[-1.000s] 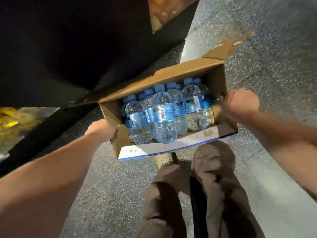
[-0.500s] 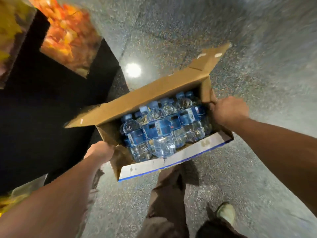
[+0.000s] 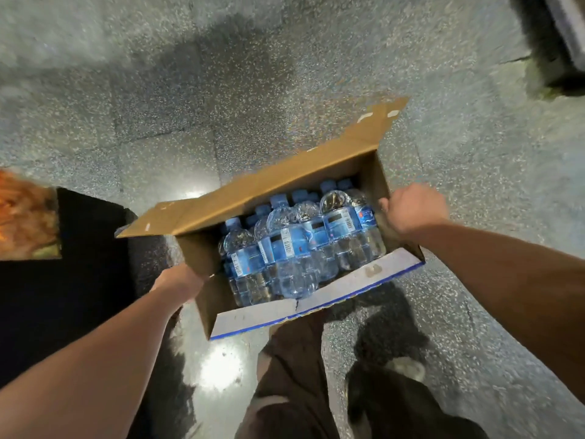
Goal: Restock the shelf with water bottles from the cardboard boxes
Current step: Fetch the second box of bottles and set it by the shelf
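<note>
A cardboard box (image 3: 278, 188), flaps open, is held in the air above a speckled grey floor (image 3: 221, 106). The left grip (image 3: 177, 282) clasps the box's left end wall, fingertips hidden. The right grip (image 3: 414, 207) curls over the rim of the right end wall. Water bottles (image 3: 294, 248) with blue labels and caps lie packed inside. Brown trousers (image 3: 291, 375) show below the box.

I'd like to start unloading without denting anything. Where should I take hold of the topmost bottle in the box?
Take the topmost bottle round its blue label band, coming from above through the open top of the cardboard box. It lies tilted, cap away from you, neighbours tight on both sides, so only its upper face is free.
</note>
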`<state>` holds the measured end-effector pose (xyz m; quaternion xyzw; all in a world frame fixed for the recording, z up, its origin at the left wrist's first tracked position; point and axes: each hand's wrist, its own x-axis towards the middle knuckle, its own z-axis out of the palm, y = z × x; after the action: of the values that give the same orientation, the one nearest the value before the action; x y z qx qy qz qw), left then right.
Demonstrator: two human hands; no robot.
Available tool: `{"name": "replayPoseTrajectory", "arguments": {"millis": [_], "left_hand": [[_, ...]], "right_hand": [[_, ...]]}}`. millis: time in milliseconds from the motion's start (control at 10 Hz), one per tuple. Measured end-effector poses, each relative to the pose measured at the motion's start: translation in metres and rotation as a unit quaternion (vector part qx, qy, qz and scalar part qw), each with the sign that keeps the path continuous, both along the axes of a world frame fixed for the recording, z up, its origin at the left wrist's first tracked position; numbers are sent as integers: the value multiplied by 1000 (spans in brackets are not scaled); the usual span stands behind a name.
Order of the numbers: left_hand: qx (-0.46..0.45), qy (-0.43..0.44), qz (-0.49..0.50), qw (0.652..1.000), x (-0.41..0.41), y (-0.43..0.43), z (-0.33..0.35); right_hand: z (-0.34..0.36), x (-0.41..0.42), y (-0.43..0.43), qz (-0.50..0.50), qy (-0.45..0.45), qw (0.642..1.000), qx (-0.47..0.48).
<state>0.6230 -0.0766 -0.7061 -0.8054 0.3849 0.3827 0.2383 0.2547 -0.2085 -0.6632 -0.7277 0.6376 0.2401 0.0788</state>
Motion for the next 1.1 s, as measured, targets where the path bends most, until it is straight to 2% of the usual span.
{"name": "replayPoseTrajectory", "arguments": {"millis": [100,200,300,400,500,600,700,900,1100], "left_hand": [[5,-15,-99,995,-49,-24,18],[5,-9,-155,988,-102,-48,26],[14,3,-190,982,-152,-71,24],[7,1,-243,970,-205,-90,24],[4,25,-279,960,-261,-110,26],[27,0,-363,931,-324,-126,33],[-3,-16,-401,916,-393,-127,46],[-42,5,-466,884,-521,-117,61],[-31,43,-562,826,-639,-111,54]], "right_hand": [[11,-60,25,-63,0,998,8],[22,-117,57,-136,-8,990,16],[25,-166,84,-228,4,974,2],[32,-209,111,-312,31,949,26],[31,-252,142,-334,41,941,42],[23,-298,172,-423,-6,905,37],[16,-343,202,-472,-40,880,-12],[13,-433,273,-487,-65,871,-20],[24,-509,328,-650,-90,754,19]]}}
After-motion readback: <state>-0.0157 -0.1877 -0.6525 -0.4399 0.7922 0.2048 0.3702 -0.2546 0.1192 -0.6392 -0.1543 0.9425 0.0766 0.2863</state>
